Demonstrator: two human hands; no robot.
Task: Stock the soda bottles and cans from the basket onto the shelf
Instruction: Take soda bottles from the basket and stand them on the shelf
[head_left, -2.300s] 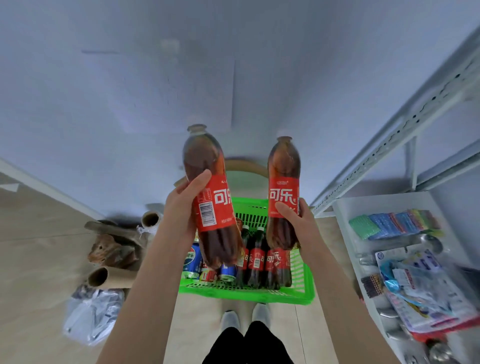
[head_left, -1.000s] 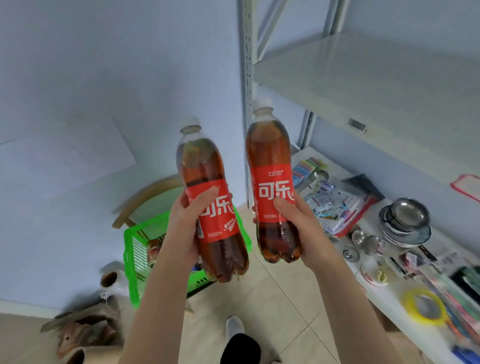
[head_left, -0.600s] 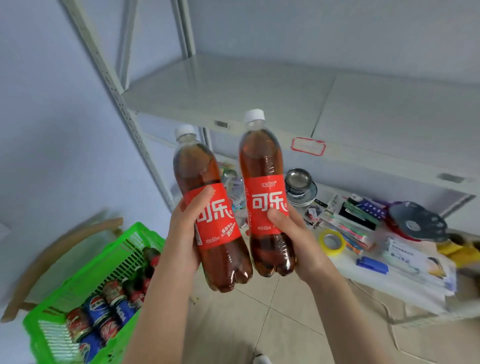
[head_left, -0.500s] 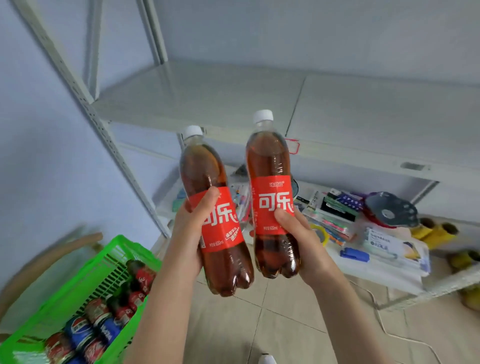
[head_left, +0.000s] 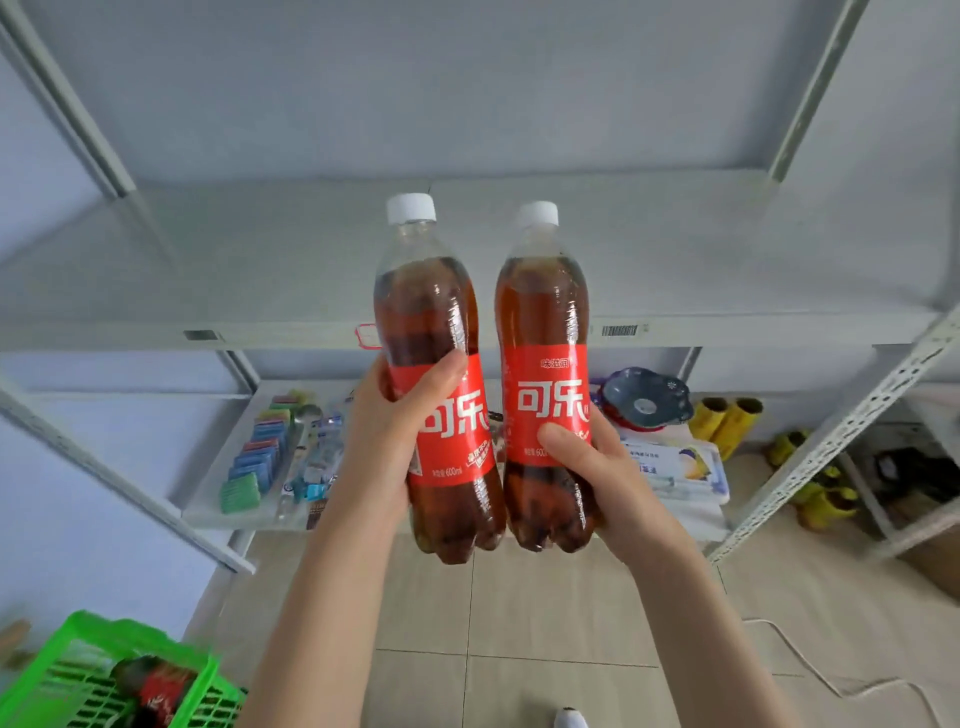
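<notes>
**Two Big Bottles, One Hand Each: What Could Slip**

Low on the left, the green basket (head_left: 93, 670) sits on the floor. At least one more soda bottle (head_left: 156, 686) lies in it, so the job is not done. It is close to the person's feet, and a step back could bump it or trip on it.

The left hand (head_left: 387, 441) is wrapped around the red label of the left cola bottle (head_left: 434, 364) and holds it up in the air. Right beside it is the right cola bottle (head_left: 543, 353), and the right hand (head_left: 602, 467) is curled around its lower half. Both bottles stand up straight with their white caps on top. They are very close together. I cannot tell if they touch.

They are full and probably heavy, and each has only one hand on it. The plastic looks smooth, so one could slide down and drop. It would land on the lower shelf (head_left: 208, 512) with its small packs and the blue bowl (head_left: 647, 402), or on the tile floor.

The bare middle shelf (head_left: 727, 260) is behind the bottles, and their bottoms hang lower than its front edge. If they are pushed forward without going up first, they would hit that edge. Tall bottles also tip easily if set down crooked, and one could knock over the other.

On the right, a thin cable (head_left: 810, 670) lies on the floor and could catch a foot.
</notes>
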